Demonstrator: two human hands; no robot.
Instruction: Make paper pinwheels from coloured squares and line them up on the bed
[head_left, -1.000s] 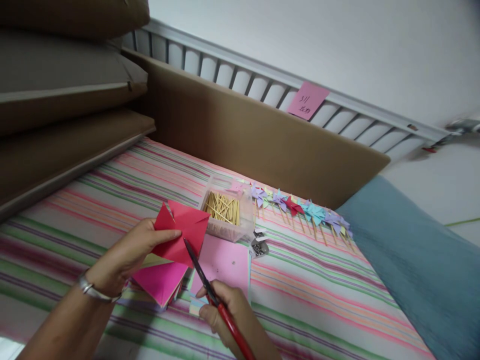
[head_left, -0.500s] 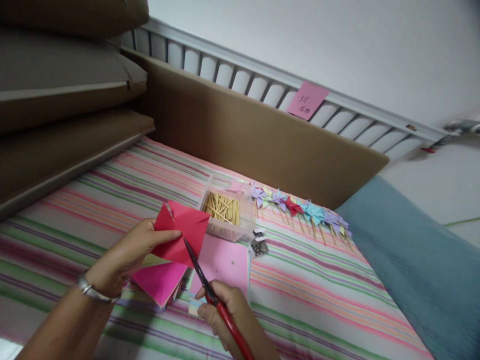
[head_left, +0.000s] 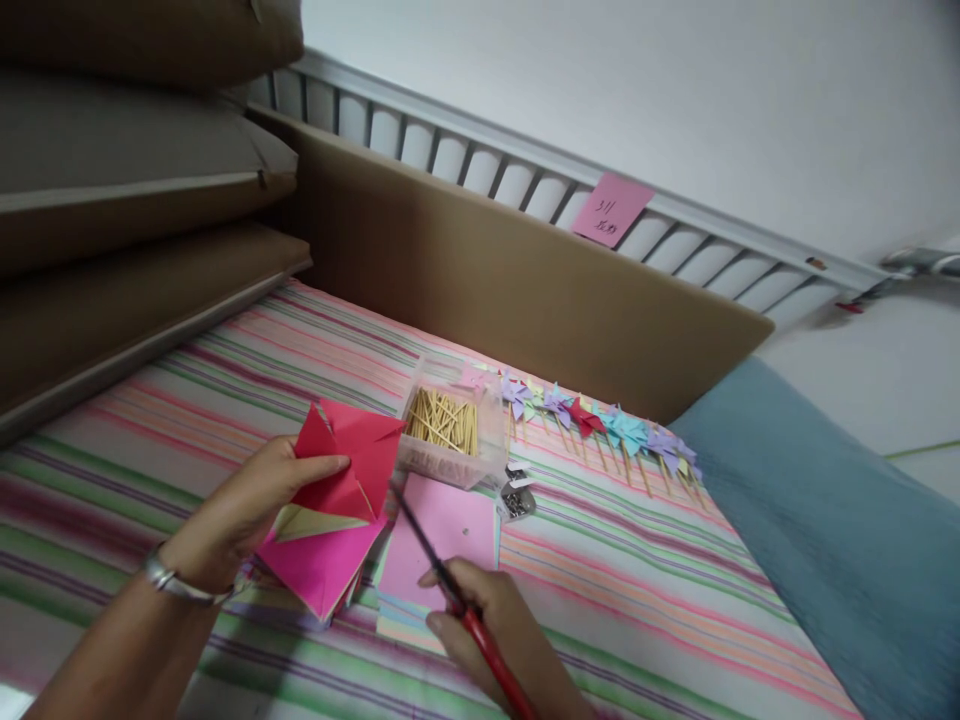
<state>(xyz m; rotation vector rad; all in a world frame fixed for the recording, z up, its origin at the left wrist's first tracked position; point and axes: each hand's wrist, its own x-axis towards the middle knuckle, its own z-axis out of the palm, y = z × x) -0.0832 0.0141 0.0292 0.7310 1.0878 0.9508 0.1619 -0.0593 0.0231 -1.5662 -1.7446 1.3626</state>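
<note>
My left hand [head_left: 251, 505] pinches a red paper square [head_left: 346, 458] with cuts in from its corners, thumb on top, held just above a stack of pink and coloured paper sheets [head_left: 324, 566]. My right hand [head_left: 501, 630] grips red-handled scissors [head_left: 457, 598]. Their dark blades point up and left and end just right of the red paper's lower edge. Under the blades lies a pink paper square [head_left: 444, 535] on the striped cloth [head_left: 637, 600].
A clear plastic box of wooden sticks [head_left: 448, 425] stands behind the papers, with a small pile of metal pins [head_left: 516, 496] beside it. A row of several small paper pinwheels on sticks [head_left: 600, 425] lies to the right. Cardboard panel [head_left: 510, 270] behind; blue cloth [head_left: 825, 540] right.
The scissors have drawn back to the right, off the red paper. My left hand has shifted the red paper slightly left and down.
</note>
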